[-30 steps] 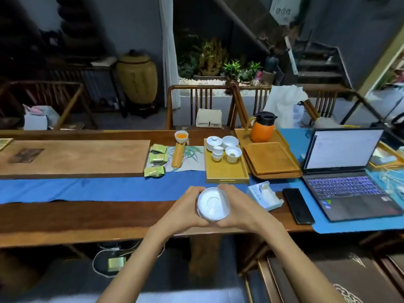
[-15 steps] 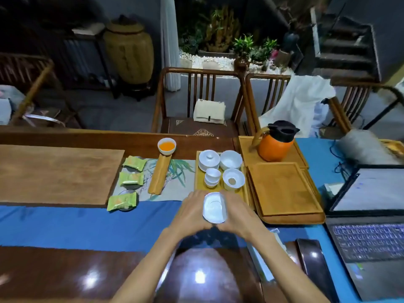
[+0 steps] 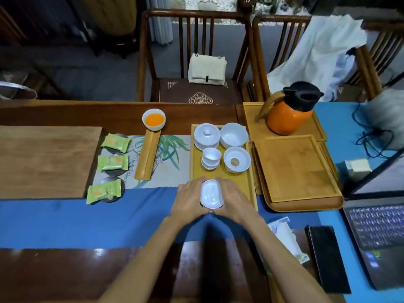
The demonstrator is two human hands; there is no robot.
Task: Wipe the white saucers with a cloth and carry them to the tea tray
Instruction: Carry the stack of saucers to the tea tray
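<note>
tea tray front: my left hand and right hand sit over the near end of the tea tray, bare wood there, plenty of room
tray back: packed. lidded cup, bowl, stacked cups, strainer
right: bigger wooden tray right beside
left: painted mat open
near side: blue runner clear

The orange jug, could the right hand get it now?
Probably not yet. The right hand and left hand both hold the saucer. The orange jug stands far back with nothing before it.
</note>
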